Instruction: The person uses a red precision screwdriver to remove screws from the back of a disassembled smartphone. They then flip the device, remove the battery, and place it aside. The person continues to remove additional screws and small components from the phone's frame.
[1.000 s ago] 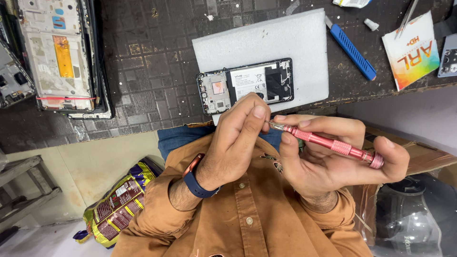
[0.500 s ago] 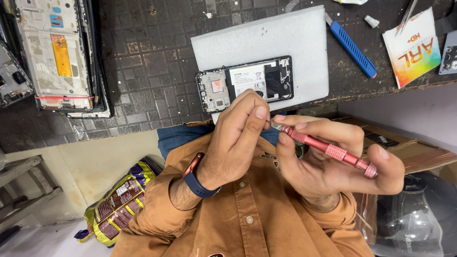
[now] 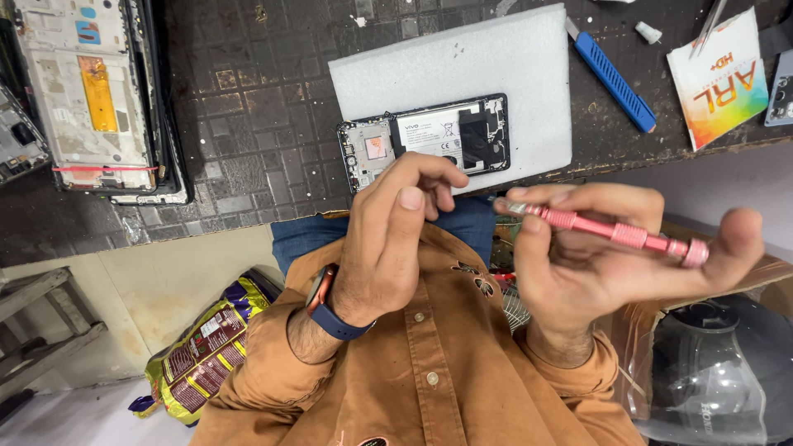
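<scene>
My right hand point(image 3: 591, 277) holds a pink precision screwdriver point(image 3: 613, 232) lying across its fingers, tip pointing left. My left hand point(image 3: 388, 239), with a blue watch on its wrist, hovers just left of the tip without touching it. Its thumb and fingers are pinched together, and nothing shows between them. Just beyond both hands an opened phone point(image 3: 425, 140), back cover off and its board exposed, lies on a white foam pad point(image 3: 462, 58) on the dark tiled bench top point(image 3: 248, 124).
A second stripped phone frame point(image 3: 91, 91) lies at the bench's far left. A blue utility knife point(image 3: 615, 78), tweezers point(image 3: 712, 23) and a colourful booklet point(image 3: 719, 78) lie at the right. Below are a snack bag point(image 3: 202, 347) and a dark helmet point(image 3: 710, 372).
My left hand has come off the screwdriver tip, so the two hands are now apart. My right hand has shifted right with the screwdriver.
</scene>
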